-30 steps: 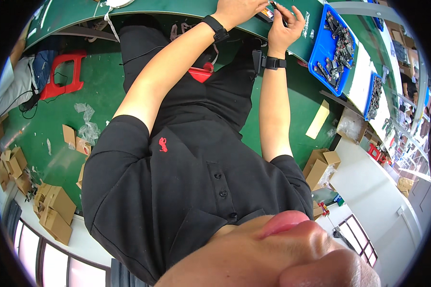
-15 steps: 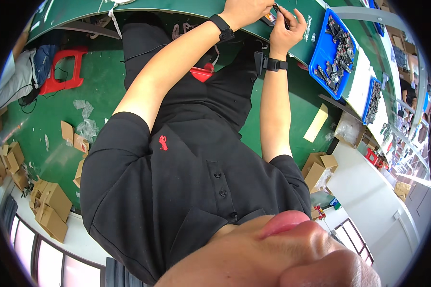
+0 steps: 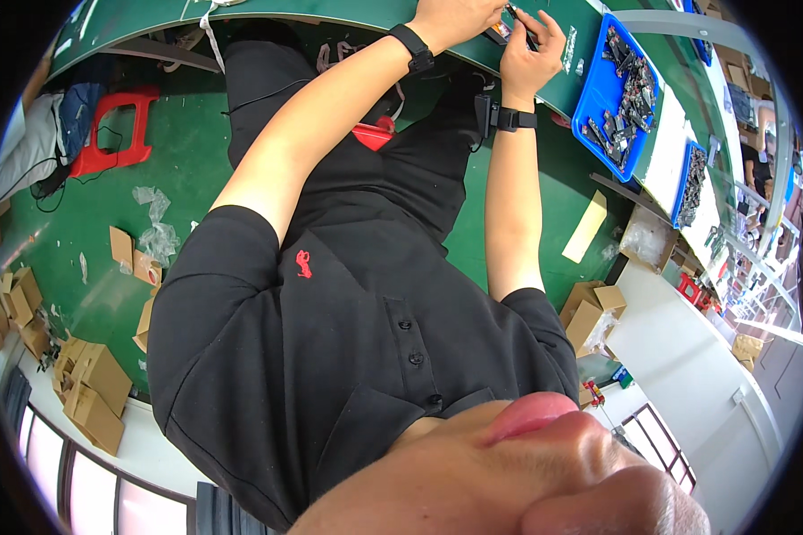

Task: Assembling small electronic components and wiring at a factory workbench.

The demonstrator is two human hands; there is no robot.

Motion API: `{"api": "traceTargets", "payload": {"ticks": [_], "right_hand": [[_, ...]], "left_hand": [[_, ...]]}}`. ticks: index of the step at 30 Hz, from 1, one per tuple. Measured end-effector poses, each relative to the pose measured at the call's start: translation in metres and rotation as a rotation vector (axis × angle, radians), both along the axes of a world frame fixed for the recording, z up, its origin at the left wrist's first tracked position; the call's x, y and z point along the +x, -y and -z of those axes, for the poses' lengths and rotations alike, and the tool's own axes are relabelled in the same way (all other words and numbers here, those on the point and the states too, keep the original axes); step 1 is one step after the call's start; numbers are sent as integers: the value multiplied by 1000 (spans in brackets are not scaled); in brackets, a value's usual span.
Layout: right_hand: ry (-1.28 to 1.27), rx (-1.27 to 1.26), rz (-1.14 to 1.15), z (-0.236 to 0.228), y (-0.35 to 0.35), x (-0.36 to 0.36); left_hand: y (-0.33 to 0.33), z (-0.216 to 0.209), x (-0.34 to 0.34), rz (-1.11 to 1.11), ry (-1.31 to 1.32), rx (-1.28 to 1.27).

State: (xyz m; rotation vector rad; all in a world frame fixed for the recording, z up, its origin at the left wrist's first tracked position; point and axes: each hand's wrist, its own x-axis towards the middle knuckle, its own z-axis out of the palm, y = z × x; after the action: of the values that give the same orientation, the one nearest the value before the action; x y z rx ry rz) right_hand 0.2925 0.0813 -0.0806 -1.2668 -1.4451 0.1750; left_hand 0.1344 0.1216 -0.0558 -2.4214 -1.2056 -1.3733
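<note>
At the top of the head view, both hands meet over the edge of a green table (image 3: 330, 11). Between them is a slim black part (image 3: 532, 39), whose exact kind is too small to tell. My right hand (image 3: 528, 64) is closed on it with thumb and fingers. My left hand (image 3: 455, 20) pinches at its upper end, though the frame's edge cuts off some of the fingers. Black bands sit on both wrists. Just below the hands lies a small dark item with an orange patch (image 3: 498, 34), partly covered by them.
A blue tray (image 3: 582, 116) of small black parts stands right of my right hand, with small clear pieces (image 3: 568, 49) between. A second blue tray (image 3: 680, 214) lies farther right. A red stool (image 3: 138, 134), cardboard boxes (image 3: 98, 379) and plastic film (image 3: 158, 227) are on the floor.
The whole view has shifted slightly. Both hands stay together around the slim black part, and the fingers of my right hand have moved a little.
</note>
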Motion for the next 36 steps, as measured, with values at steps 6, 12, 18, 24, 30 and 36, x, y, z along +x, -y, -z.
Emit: {"api": "traceTargets", "payload": {"ticks": [6,12,18,24,30,36], "right_hand": [[-49,35,-12,3,-4,1],[-69,33,2,7,-6,2],[-19,54,6,3,-5,1],[-32,28,36,4,-5,-1],[-30,13,49,6,-7,1],[-2,-15,52,2,-5,2]], "left_hand": [[-2,1,2,-10,-2,1],[-1,2,2,-9,5,-8],[-1,2,2,-24,-9,1],[1,1,2,-21,10,9],[-1,2,2,-19,-4,13],[0,2,2,-21,-2,28]]}}
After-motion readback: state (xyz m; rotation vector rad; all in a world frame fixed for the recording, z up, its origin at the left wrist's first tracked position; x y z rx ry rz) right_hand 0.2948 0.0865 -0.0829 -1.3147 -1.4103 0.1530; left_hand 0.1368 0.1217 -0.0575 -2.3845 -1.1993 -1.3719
